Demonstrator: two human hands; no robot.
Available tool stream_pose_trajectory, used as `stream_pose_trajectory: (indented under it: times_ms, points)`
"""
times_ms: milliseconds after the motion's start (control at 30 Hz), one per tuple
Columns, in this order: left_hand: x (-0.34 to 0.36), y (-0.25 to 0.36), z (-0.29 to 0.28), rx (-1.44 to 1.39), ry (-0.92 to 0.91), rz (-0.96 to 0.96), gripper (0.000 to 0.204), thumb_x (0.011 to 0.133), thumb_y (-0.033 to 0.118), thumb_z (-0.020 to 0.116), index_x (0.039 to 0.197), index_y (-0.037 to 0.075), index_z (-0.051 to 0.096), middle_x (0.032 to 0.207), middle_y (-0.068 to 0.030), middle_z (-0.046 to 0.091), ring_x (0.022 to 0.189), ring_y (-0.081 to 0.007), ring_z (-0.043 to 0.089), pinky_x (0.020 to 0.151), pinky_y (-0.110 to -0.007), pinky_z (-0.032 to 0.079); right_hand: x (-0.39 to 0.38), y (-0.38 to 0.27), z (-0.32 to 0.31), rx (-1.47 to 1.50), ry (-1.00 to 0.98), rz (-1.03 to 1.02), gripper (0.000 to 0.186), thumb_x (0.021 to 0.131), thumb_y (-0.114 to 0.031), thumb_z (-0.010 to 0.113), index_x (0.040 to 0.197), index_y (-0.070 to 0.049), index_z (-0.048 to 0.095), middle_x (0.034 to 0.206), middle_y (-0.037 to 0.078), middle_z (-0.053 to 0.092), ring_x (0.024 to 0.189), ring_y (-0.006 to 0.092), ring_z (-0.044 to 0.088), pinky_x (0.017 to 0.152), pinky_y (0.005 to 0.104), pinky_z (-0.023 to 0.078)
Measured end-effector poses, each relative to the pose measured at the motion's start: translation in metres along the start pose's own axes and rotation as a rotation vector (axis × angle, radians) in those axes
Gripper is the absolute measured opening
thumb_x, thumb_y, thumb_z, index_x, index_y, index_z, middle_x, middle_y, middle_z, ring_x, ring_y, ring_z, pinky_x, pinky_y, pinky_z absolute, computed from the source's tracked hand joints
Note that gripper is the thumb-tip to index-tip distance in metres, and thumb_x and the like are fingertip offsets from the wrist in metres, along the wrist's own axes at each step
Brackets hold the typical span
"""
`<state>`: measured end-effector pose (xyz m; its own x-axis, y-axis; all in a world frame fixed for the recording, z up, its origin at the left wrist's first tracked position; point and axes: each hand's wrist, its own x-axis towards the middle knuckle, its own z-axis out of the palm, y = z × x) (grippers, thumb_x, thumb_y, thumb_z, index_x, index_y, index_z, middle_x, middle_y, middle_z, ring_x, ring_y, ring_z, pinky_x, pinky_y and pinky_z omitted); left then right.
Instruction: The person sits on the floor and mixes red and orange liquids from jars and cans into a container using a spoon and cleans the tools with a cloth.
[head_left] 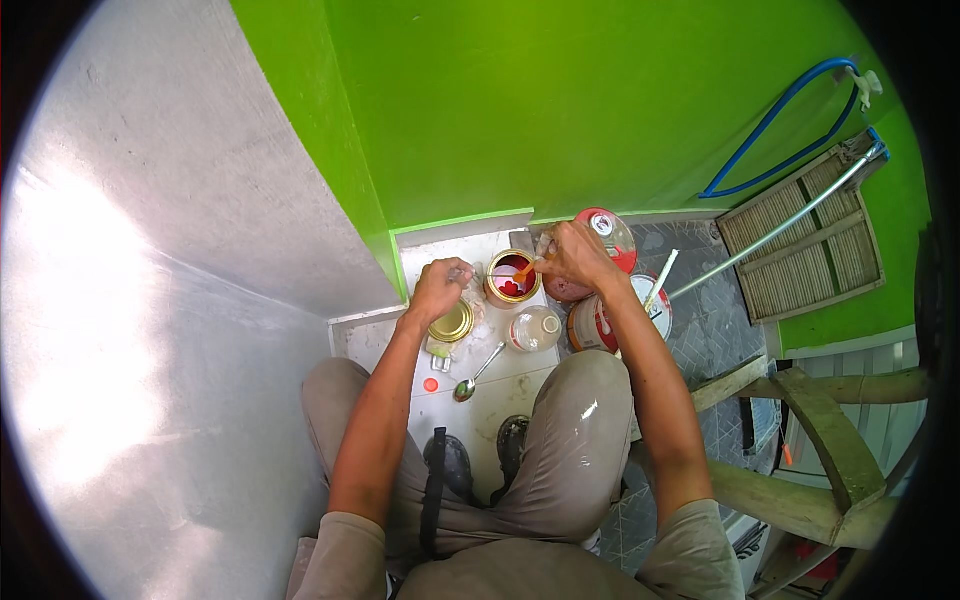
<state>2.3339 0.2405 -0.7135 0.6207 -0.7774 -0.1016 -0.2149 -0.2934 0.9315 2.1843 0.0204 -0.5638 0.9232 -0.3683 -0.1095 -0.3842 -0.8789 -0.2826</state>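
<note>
An open paint can (492, 296) stands on the white tiles between my hands, with red and white paint (511, 287) inside. My left hand (440, 291) is at the can's left, its fingertips pinched on something I cannot make out. Over the can's right rim, my right hand (580, 258) pinches a small orange tool (524, 271) whose tip hangs above the paint. A thin line crosses the opening; what it is stays unclear. Nearer me are a gold lid or closed can (453, 322), a clear plastic bottle (533, 331) and a metal spoon (477, 373).
A red-topped container (618, 240) and a paint bucket (588, 326) with a white stick (662, 278) stand at the right. A red cap (431, 385) lies on the tiles. A metal pole (775, 233), slatted panel (806, 232) and wooden frame (825, 430) occupy the right. Walls border left and far sides.
</note>
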Motion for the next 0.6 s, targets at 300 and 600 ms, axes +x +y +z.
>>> stream_pose_trajectory:
  times_ms: [300,600]
  points:
    - [-0.003,0.007,-0.003,0.015,-0.024,-0.022,0.023,0.097,0.013,0.068,0.112,-0.001,0.077,0.111,-0.0223,0.078,0.106,-0.0346,0.075,0.097,-0.042,0.057,0.001,-0.001,-0.006,0.002,0.023,-0.028,0.048,0.068,-0.030,0.096,0.087,0.007,0.072,0.091,0.030,0.072,0.092,0.0468,0.072,0.083,0.0520,0.057]
    - [0.000,0.008,0.000,-0.005,-0.058,-0.008,0.021,0.100,0.013,0.069,0.112,-0.003,0.075,0.096,-0.0126,0.079,0.089,-0.0187,0.074,0.083,-0.034,0.057,-0.003,0.011,0.002,-0.015,0.025,-0.076,0.045,0.076,-0.035,0.090,0.087,0.005,0.071,0.094,0.031,0.072,0.093,0.0477,0.071,0.083,0.0518,0.058]
